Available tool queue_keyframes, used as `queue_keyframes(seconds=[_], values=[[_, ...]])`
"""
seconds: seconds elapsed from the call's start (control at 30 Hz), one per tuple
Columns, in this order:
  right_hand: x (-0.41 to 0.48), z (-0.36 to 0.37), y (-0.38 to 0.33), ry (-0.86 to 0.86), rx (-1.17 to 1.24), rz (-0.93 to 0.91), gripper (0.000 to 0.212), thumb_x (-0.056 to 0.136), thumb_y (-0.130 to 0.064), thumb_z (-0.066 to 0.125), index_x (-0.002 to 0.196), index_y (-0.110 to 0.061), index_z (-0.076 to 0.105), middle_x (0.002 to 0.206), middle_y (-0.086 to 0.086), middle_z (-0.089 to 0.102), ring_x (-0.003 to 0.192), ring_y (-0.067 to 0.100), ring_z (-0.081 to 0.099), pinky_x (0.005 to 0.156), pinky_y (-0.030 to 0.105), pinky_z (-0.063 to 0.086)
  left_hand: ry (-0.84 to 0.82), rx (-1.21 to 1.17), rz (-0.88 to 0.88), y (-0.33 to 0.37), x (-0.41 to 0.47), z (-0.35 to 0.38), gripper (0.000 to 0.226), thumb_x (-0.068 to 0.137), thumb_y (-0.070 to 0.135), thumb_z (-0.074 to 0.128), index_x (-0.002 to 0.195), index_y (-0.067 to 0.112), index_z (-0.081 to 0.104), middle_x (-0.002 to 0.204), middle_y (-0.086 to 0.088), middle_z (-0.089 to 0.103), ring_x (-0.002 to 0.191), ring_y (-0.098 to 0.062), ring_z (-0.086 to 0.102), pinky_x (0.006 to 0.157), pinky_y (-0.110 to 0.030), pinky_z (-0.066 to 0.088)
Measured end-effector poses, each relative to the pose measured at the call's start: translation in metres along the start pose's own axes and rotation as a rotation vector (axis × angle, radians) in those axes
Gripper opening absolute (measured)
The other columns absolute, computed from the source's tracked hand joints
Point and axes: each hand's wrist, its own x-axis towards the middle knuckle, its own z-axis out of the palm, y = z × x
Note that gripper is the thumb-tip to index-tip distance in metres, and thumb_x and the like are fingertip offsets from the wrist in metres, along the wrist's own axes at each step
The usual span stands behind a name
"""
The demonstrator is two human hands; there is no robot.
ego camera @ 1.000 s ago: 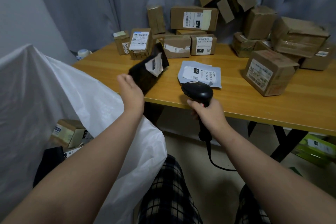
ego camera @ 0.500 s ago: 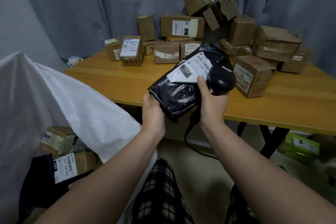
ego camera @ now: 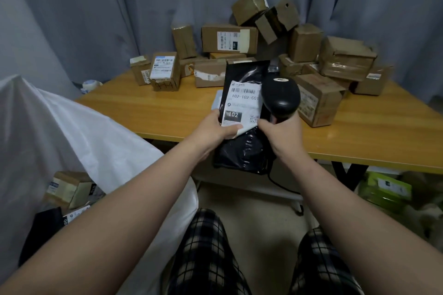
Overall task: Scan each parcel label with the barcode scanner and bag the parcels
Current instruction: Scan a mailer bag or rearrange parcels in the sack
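I hold a black plastic mailer parcel [ego camera: 244, 148] upright over the table's front edge, its white label [ego camera: 242, 105] facing me. My left hand [ego camera: 213, 129] grips the parcel's left side, thumb pressing the label's lower edge. My right hand [ego camera: 280, 134] grips the handle of the black barcode scanner [ego camera: 281, 98] and also touches the parcel's right side. The scanner head sits beside the label's right edge. Its cable hangs down under the parcel. A large white bag [ego camera: 79, 132] stands open at my left with several parcels inside.
Several brown cardboard boxes [ego camera: 318, 98] are piled along the back and right of the wooden table [ego camera: 143, 108]. A grey mailer [ego camera: 215, 100] lies on the table behind the black parcel. A grey curtain hangs behind. Green packages [ego camera: 383, 189] lie on the floor at right.
The black parcel was picked up from the table by my left hand and brought toward me. It now stands upright with the label facing me, and my right hand with the scanner has joined it.
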Motion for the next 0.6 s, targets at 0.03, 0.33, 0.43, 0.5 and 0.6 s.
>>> queue_keyframes(seconds=[0.03,0.33,0.43,0.5,0.6], values=[[-0.002,0.002,0.003,0.021,-0.01,-0.012,0.036,0.073,0.01,0.074,0.099,-0.009,0.058,0.089,-0.002,0.065,0.078,-0.008,0.062,0.07,0.013,0.05,0.013,0.018,0.009,-0.001,0.001,0.005,0.038,0.088,0.006,0.068,0.121,0.008,0.05,0.117,-0.003,0.063,0.09,-0.012,0.062,0.069,-0.014,0.052],[-0.002,0.001,0.007,-0.046,-0.199,-0.03,0.068,0.067,-0.013,0.084,0.127,-0.011,0.052,0.115,0.001,0.068,0.108,0.016,0.064,0.094,0.04,0.053,0.033,0.258,0.087,-0.001,-0.002,0.014,0.067,0.075,0.016,0.082,0.115,0.012,0.028,0.11,0.002,0.055,0.101,-0.014,0.056,0.081,-0.026,0.045],[-0.006,-0.003,0.01,-0.064,-0.183,-0.084,0.068,0.072,-0.007,0.084,0.131,-0.008,0.049,0.119,-0.001,0.065,0.11,0.006,0.061,0.091,0.017,0.049,0.116,0.048,0.138,-0.004,0.0,0.01,0.058,0.077,0.012,0.08,0.113,0.015,0.034,0.113,0.001,0.058,0.104,-0.016,0.06,0.082,-0.029,0.052],[-0.009,-0.003,0.011,-0.086,-0.162,-0.098,0.067,0.073,-0.008,0.083,0.13,-0.008,0.049,0.119,-0.001,0.065,0.111,0.005,0.061,0.093,0.018,0.049,0.167,-0.075,0.146,-0.006,0.0,0.011,0.051,0.081,0.01,0.076,0.109,0.015,0.035,0.111,0.0,0.058,0.103,-0.017,0.06,0.079,-0.029,0.054],[-0.012,-0.002,0.014,-0.108,-0.125,-0.094,0.064,0.074,-0.01,0.083,0.129,-0.01,0.05,0.119,0.0,0.066,0.113,0.009,0.062,0.094,0.026,0.05,0.111,-0.075,0.131,-0.009,0.003,0.01,0.051,0.082,0.01,0.075,0.112,0.015,0.033,0.116,-0.001,0.058,0.106,-0.018,0.06,0.085,-0.034,0.054]])
